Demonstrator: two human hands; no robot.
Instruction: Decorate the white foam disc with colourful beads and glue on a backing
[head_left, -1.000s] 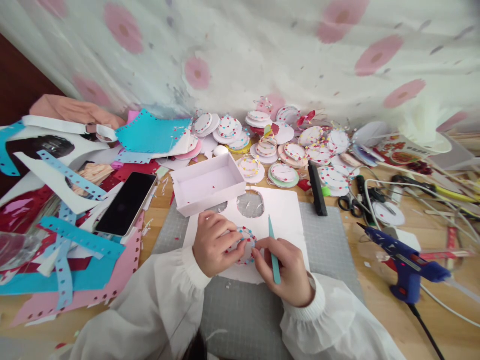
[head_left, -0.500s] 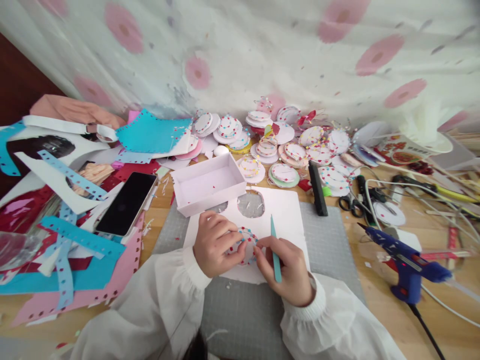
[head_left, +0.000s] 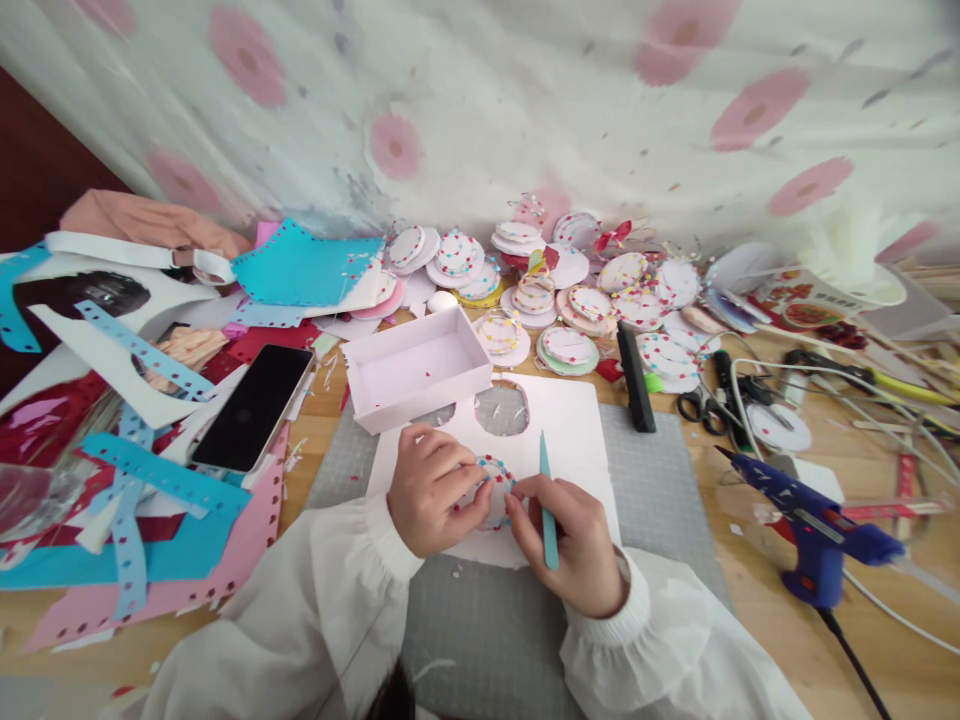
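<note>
1. Left hand (head_left: 431, 490), mine, curls nearly closed, fingertips on the left side of a round red-and-blue beaded ring (head_left: 499, 479), over a white paper sheet (head_left: 577, 440).
2. My right hand (head_left: 581, 545) grips slim teal tweezers (head_left: 550, 535), fingertips at the ring's right edge.
3. Uneven finger pressure could bend the ring.
4. Being round, it shows no long axis or pointing end.

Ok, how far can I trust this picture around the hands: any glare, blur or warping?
Head view: soft, even light, with no harsh glare on the phone; head view: both the left hand and right hand read clearly, but the beads on the ring are small and slightly soft; head view: the outer edges look stretched, and the backdrop cloth is hazy.
</note>
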